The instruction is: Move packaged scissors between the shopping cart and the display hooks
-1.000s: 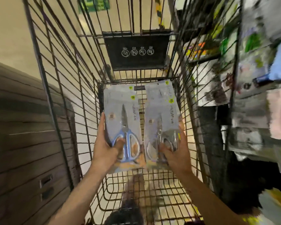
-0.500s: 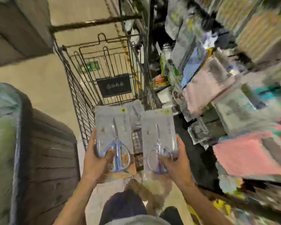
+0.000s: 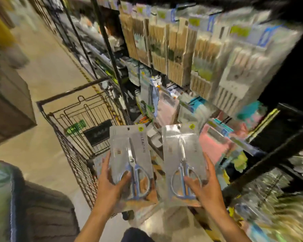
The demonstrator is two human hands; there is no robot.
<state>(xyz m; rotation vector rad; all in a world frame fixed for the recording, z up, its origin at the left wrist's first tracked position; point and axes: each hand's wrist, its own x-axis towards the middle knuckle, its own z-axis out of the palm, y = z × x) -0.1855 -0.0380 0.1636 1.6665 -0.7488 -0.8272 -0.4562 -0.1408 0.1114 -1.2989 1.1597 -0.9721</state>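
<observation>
We hold two scissors packs side by side and apart: the left pack (image 3: 132, 159) in our left hand (image 3: 110, 184), the right pack (image 3: 183, 158) in our right hand (image 3: 206, 187). The shopping cart (image 3: 73, 130) stands behind and to the left of the left pack. The display rack (image 3: 191, 55) rises to the right, behind the right pack

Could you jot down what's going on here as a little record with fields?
setting: shop aisle, wire shopping cart on the left, display shelves on the right
left hand: holds left scissors pack by its lower end
right hand: holds right scissors pack the same way
packs: side by side, apart, raised above the cart
hung on a hook: not yet
</observation>
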